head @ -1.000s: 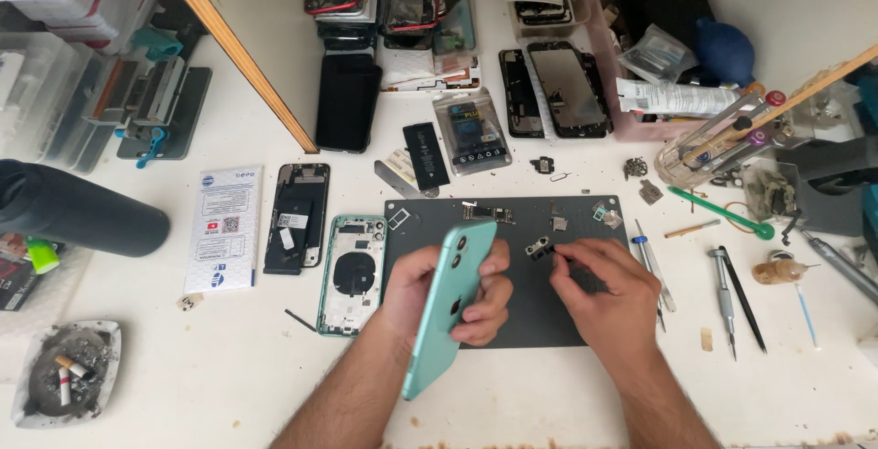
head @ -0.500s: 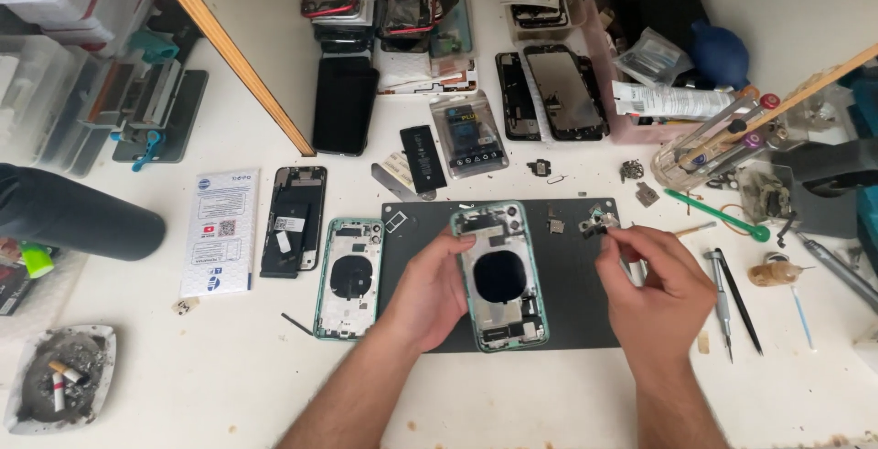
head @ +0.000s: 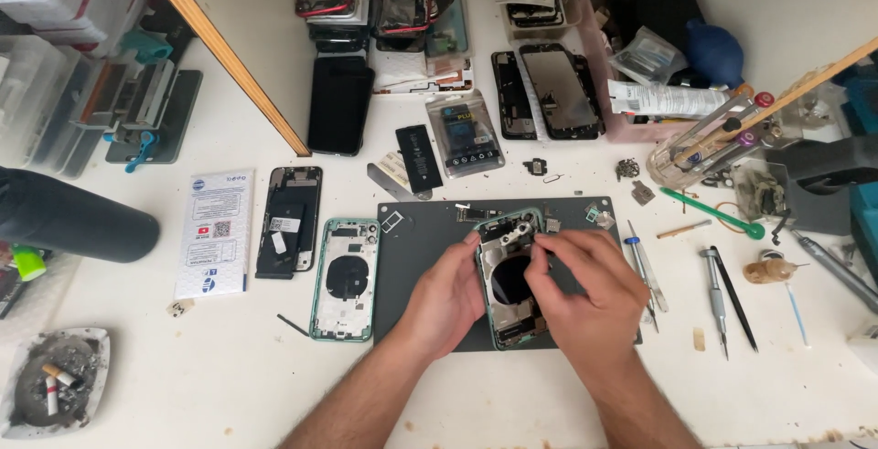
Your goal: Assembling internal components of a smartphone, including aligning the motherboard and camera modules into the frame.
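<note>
Now that the green phone (head: 508, 280) lies flat and open on the dark mat (head: 413, 257), not tipped up on its edge like a second ago, I can get at its insides. My left hand (head: 446, 298) grips its side. My right hand (head: 585, 280) pinches a small part near its top, over the camera corner.

We get bright, even overhead light on the white bench (head: 229, 385), with only soft short shadows under both forearms. Centre is sharp; edges bow from wide-angle distortion, corners slightly soft, no glare.
</note>
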